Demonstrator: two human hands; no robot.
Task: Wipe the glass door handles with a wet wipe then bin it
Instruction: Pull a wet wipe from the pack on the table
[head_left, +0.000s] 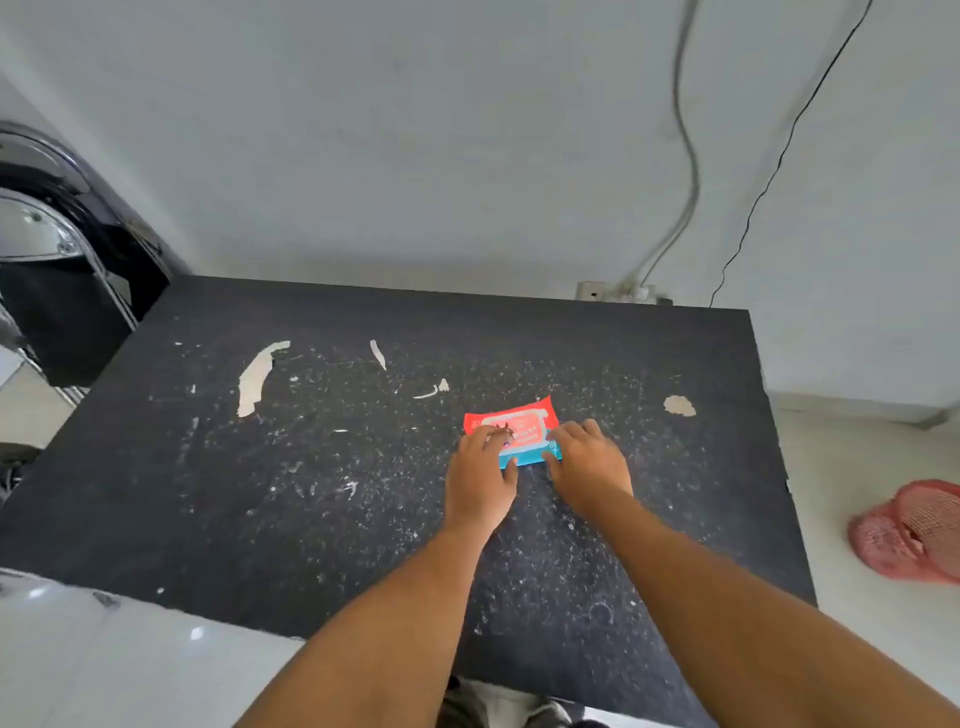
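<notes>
Reaching across a scuffed black table (311, 493), I have both hands down on a red and blue pack of wet wipes (514, 434) that lies flat on the tabletop, right of centre and towards the far edge. My left hand (480, 475) covers the pack's near left corner, fingers spread over the pale label on top, thumb against the blue near edge. My right hand (589, 462) sits at the pack's right end, fingertips curled onto its corner and thumb touching the blue strip, so the pack lies between my two hands and partly under both. Neither hand is closed around it; both rest loosely open and pressing on it, and the pack's red far edge stays uncovered. Pale scrapes and flecks mark the table's surface around it. Two cables (685, 156) hang down the white wall (415, 130) to a socket (592, 291) behind the table, and a pink mesh basket (914, 535) lies on the floor at right
</notes>
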